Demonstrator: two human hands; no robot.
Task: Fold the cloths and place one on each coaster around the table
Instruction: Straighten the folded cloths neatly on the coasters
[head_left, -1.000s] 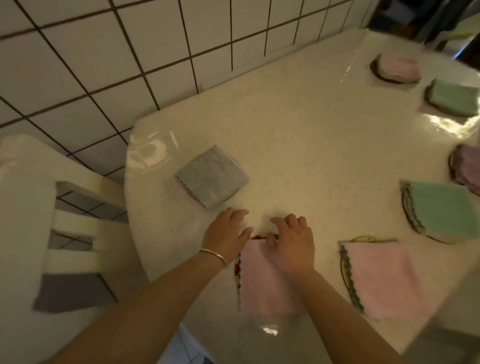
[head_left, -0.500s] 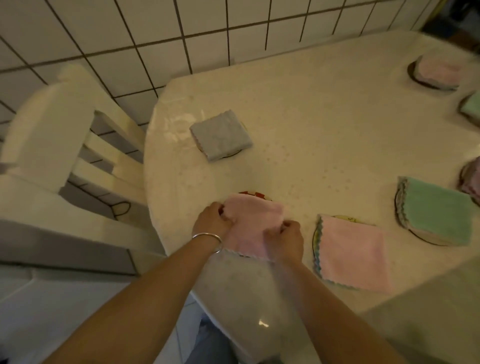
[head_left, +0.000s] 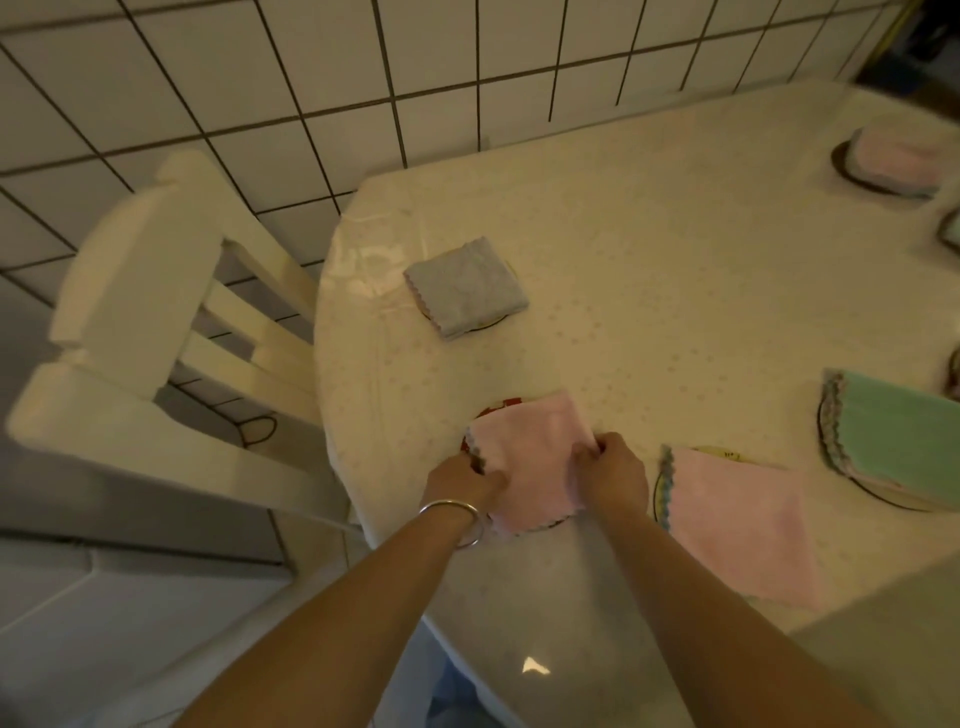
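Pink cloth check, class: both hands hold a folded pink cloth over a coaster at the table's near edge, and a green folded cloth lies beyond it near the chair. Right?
One thing is wrong. In the head view, the cloth beyond it near the chair is the grey cloth, not green. Both the left hand and right hand do hold the pink cloth.

Head view, steeply downward, close over table (head_left: 649, 312)

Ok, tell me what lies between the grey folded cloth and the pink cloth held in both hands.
Nothing: in the head view, only bare table separates the grey cloth from the pink cloth that the left hand and right hand grip.
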